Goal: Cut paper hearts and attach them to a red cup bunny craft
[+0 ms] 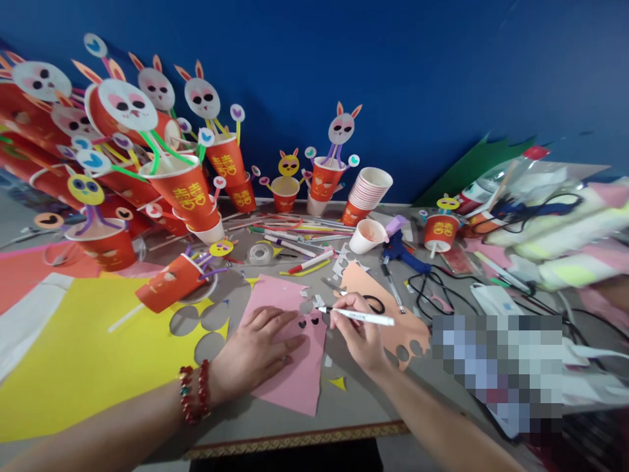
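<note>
My left hand (260, 347) lies flat with its fingers stretched over a sheet of pink paper (295, 387), pressing it to the table. Between the fingers of my right hand (361, 334) is a white marker (366, 316), its dark tip pointing left. That tip is close to the top right of the pink sheet; whether it touches the paper I cannot tell. Two small black heart-like shapes (308, 322) show on the pink sheet below the tip. Black-handled scissors (373, 305) rest on a peach-coloured sheet (393, 334) beyond my right hand.
Yellow paper (98, 354) with round cut-outs covers the left side. Red paper cups (184, 190) with rabbit faces crowd the back left. Several markers (307, 262) and a tape roll (260, 254) lie ahead. A blue glue gun (405, 252) and cables (437, 288) are to the right.
</note>
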The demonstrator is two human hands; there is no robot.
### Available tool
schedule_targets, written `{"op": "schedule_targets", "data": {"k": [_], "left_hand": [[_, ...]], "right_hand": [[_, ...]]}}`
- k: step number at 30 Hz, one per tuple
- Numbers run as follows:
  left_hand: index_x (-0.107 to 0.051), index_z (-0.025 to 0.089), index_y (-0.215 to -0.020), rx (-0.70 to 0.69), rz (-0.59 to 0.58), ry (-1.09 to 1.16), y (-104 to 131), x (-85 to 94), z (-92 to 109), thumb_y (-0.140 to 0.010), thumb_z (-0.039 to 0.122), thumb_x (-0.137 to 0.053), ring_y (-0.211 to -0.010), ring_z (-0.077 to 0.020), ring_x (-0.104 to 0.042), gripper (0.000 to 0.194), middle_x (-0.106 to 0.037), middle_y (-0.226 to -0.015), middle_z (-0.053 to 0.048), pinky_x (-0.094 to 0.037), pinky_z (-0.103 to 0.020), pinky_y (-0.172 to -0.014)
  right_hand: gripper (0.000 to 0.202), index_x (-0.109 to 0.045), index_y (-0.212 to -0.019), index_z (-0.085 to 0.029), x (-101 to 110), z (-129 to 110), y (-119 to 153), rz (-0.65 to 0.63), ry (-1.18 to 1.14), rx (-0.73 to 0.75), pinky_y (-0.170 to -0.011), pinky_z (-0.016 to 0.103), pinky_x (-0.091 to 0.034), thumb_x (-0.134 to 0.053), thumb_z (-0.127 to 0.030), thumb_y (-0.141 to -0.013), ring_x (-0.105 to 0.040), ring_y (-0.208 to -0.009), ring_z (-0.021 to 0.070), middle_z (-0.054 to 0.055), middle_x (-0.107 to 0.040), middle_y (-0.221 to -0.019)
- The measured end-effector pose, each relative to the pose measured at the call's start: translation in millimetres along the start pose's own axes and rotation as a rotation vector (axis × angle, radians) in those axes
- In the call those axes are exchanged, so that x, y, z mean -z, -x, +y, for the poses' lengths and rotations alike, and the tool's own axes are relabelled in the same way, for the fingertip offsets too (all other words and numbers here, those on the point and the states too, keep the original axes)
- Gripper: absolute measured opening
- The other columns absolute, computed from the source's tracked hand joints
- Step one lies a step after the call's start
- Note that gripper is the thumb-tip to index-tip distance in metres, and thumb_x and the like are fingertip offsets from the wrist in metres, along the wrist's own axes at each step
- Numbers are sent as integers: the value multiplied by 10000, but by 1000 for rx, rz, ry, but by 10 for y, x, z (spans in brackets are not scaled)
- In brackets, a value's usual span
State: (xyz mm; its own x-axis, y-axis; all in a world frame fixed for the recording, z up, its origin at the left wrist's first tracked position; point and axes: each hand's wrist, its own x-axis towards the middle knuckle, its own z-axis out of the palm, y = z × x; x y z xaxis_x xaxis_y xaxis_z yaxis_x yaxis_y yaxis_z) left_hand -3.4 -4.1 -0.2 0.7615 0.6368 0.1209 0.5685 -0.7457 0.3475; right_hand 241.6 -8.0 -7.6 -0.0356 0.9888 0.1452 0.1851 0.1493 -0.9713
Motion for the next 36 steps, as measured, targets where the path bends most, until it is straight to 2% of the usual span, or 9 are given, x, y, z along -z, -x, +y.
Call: {"op": "schedule_targets", "data": {"k": [10,15,17,19,22,26,28,31,36], "left_hand": [[-597,232,-1246,-71,69,-131,-36,54,64,-925,257,-563,-1222,-286,-526,324,-599,-1330,-119,-405,-518,-1055],[-623,196,-1152,-103,207,-100,-31,110,103,-920,237,-567,-1184,-271,-549,242,-649,-1238,-106,-408,-485,-1044],[-643,187,-1037,-103,249,-58,-15,117,105,-931,216,-541,-1059,-248,-589,150,-695,-1051,-86,-438,-448,-991],[-632,182,-891,-79,278,-31,6,106,105,-948,190,-497,-858,-216,-597,147,-676,-825,-55,-475,-392,-854],[-593,182,-809,-28,301,29,37,69,116,-965,191,-460,-701,-190,-553,206,-632,-708,-36,-446,-333,-701],[-586,186,-821,16,294,182,56,47,158,-974,221,-456,-693,-176,-569,203,-650,-724,-35,-427,-310,-693],[-581,187,-808,17,298,240,59,57,182,-972,232,-444,-677,-174,-564,218,-641,-707,-37,-417,-299,-665],[-579,188,-820,5,292,296,67,86,207,-957,223,-437,-678,-177,-558,200,-628,-708,-42,-410,-292,-647],[-576,189,-819,12,290,308,81,104,221,-940,214,-455,-695,-183,-563,172,-626,-720,-47,-410,-294,-653]], "right_hand": [[153,-542,-837,-207,67,34,51,24,45,98,-491,239,-381,-587,-310,-941,-491,-528,128,-27,-529,-642],[116,-568,-867,-208,99,16,43,40,73,150,-475,236,-360,-574,-295,-944,-470,-516,124,-26,-531,-646],[112,-581,-873,-205,137,-17,38,37,77,183,-466,233,-343,-559,-288,-944,-463,-512,121,-14,-562,-667],[124,-587,-864,-204,183,-65,49,30,68,196,-469,234,-339,-539,-284,-945,-466,-516,122,-2,-593,-681],[106,-567,-893,-214,216,-200,116,-26,-13,146,-466,231,-346,-518,-290,-950,-473,-505,126,-10,-614,-651],[107,-571,-883,-208,122,-486,257,-248,-8,99,-474,234,-377,-542,-287,-950,-517,-525,129,17,-661,-692],[128,-591,-856,-200,34,-608,308,-312,25,122,-459,231,-369,-549,-277,-949,-508,-509,120,26,-663,-705],[132,-600,-823,-198,-85,-683,336,-296,80,187,-463,232,-367,-561,-252,-937,-500,-503,115,18,-647,-683],[106,-576,-844,-208,-187,-608,328,-261,99,211,-464,228,-364,-541,-236,-940,-503,-508,121,6,-637,-658]]}}
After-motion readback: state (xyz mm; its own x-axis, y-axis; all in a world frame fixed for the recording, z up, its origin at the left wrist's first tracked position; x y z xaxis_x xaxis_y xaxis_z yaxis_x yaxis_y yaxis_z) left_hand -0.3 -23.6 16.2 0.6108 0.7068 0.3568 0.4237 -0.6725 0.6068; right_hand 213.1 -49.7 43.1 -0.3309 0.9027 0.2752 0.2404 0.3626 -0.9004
